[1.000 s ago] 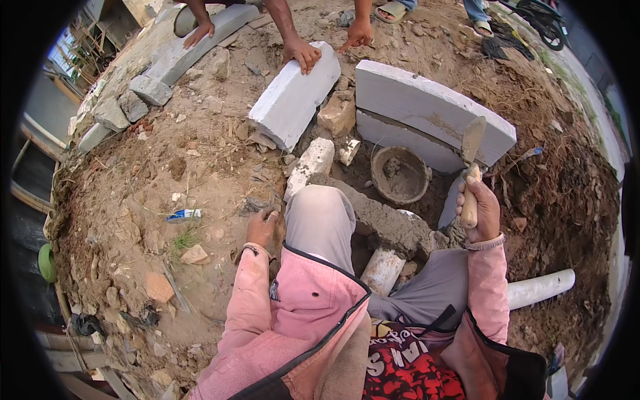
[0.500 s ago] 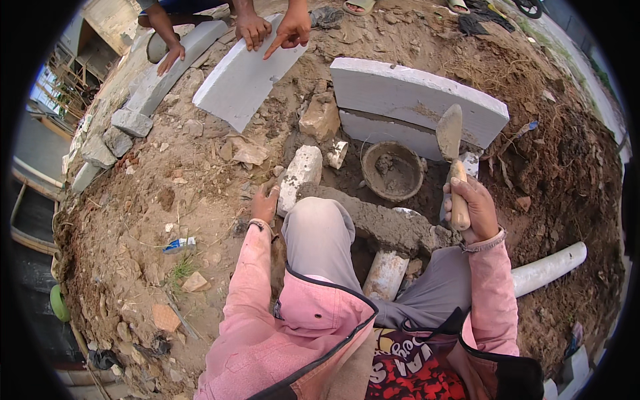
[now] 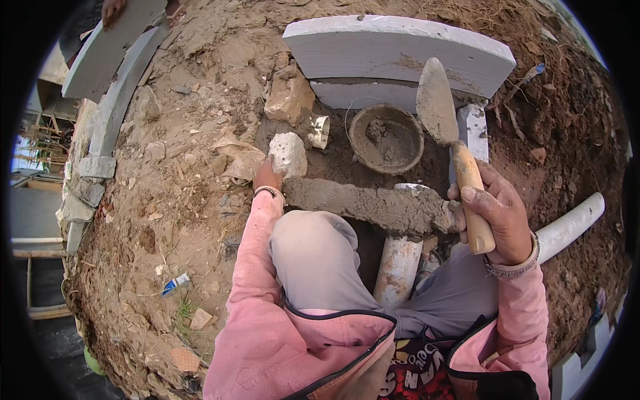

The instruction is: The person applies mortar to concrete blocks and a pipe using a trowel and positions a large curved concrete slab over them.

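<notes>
In my right hand [image 3: 497,210] is a trowel [image 3: 437,107], gripped by its wooden handle with the mortar-smeared blade pointing away from me. My left hand [image 3: 269,176] is closed against the left side of a rough white block [image 3: 289,155], its far fingers partly hidden. Just beyond my knees runs a bar of wet mortar [image 3: 363,202], lying across a white pipe [image 3: 398,270]. Behind the mortar stands a round bucket [image 3: 387,139] with grey mortar inside and a thin wire handle.
Long white blocks [image 3: 400,50] stand stacked at the back. A short pipe piece [image 3: 319,132] and a brown stone [image 3: 289,97] lie near the bucket. At far left another person's hand [image 3: 113,11] touches a grey slab [image 3: 110,53]. Another pipe [image 3: 570,227] lies right.
My view has shifted, with the other person's slab now at far left. My left hand has closed on the white block, which sits farther from me. The trowel has stayed in my right hand.
</notes>
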The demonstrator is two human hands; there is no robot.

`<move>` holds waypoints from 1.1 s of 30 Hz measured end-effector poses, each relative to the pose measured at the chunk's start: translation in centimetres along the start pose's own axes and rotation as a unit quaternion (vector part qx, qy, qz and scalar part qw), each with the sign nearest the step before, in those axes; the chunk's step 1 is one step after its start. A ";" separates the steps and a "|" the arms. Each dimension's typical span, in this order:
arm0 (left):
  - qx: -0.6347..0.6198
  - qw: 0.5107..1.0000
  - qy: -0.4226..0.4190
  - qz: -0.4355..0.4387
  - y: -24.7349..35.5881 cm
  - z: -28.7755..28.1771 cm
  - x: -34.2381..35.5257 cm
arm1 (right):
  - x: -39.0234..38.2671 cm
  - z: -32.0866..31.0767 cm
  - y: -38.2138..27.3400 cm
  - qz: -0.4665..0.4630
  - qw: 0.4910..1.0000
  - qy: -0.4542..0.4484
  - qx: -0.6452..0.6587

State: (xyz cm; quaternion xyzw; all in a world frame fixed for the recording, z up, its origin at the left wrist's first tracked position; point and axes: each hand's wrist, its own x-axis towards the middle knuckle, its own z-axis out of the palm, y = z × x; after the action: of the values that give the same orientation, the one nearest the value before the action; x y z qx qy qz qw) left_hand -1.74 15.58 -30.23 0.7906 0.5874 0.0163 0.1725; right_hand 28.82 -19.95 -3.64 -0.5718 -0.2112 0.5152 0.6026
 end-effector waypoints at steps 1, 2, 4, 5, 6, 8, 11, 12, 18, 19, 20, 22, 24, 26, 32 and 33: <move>0.033 0.999 -0.007 -0.014 0.9 -0.4 -0.2 | 0.2 -0.1 0.1 -0.007 1.000 0.001 0.002; 0.057 0.998 -0.016 -0.008 1.4 -1.1 -0.1 | 0.3 0.0 -0.2 -0.017 1.000 -0.004 0.006; 0.105 0.994 -0.032 0.002 2.4 -1.8 0.3 | -0.1 -0.2 -0.9 -0.021 1.000 -0.001 0.014; 0.139 0.989 -0.056 0.016 2.9 -1.8 1.0 | -0.2 -0.4 -1.1 -0.024 1.000 0.007 0.019; 0.138 0.988 -0.068 0.002 3.6 -1.8 1.8 | -0.4 -0.5 -1.3 -0.027 0.999 0.015 0.022; 0.142 0.985 -0.091 -0.033 4.6 -2.5 2.9 | -0.8 -0.3 -1.7 -0.010 0.998 0.037 0.039; 0.112 0.986 0.091 0.084 3.7 -4.2 7.0 | -0.8 0.0 -1.7 -0.008 0.997 0.052 0.061; 0.089 0.985 0.113 0.099 5.1 -4.0 8.3 | -0.9 -0.1 -1.8 -0.007 0.996 0.062 0.060; 0.100 0.992 0.049 0.062 10.7 -3.1 16.1 | -0.8 0.1 -2.5 0.043 0.990 0.109 0.077; 0.130 0.989 0.038 0.051 10.6 -3.0 16.9 | -0.7 0.2 -2.4 0.049 0.989 0.116 0.082; 0.099 0.994 0.025 0.049 9.6 -3.5 18.4 | -0.6 0.4 -2.6 0.054 0.987 0.120 0.088; 0.053 0.998 0.004 0.036 6.1 -6.4 20.7 | -0.6 0.6 -2.3 0.057 0.985 0.123 0.108; 0.060 0.998 -0.007 0.033 7.7 -5.0 17.3 | -0.1 0.8 -0.7 0.060 0.982 0.151 0.095; 0.007 0.998 -0.022 0.050 13.9 0.3 16.4 | -1.5 0.6 -3.0 0.035 0.979 0.200 0.016; 0.097 0.994 -0.009 0.043 9.6 -4.4 17.8 | -0.1 0.6 -0.9 0.024 0.991 0.129 0.029; 0.132 0.989 -0.030 0.056 9.4 -5.1 17.8 | -0.2 0.5 -1.1 0.016 0.992 0.123 0.019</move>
State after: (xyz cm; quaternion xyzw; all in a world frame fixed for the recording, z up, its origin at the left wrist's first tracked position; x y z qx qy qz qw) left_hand 11.28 31.12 -25.89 0.8381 0.5339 -0.0752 0.0830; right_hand 28.70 -19.66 -2.45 -0.6225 -0.1166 0.4547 0.6262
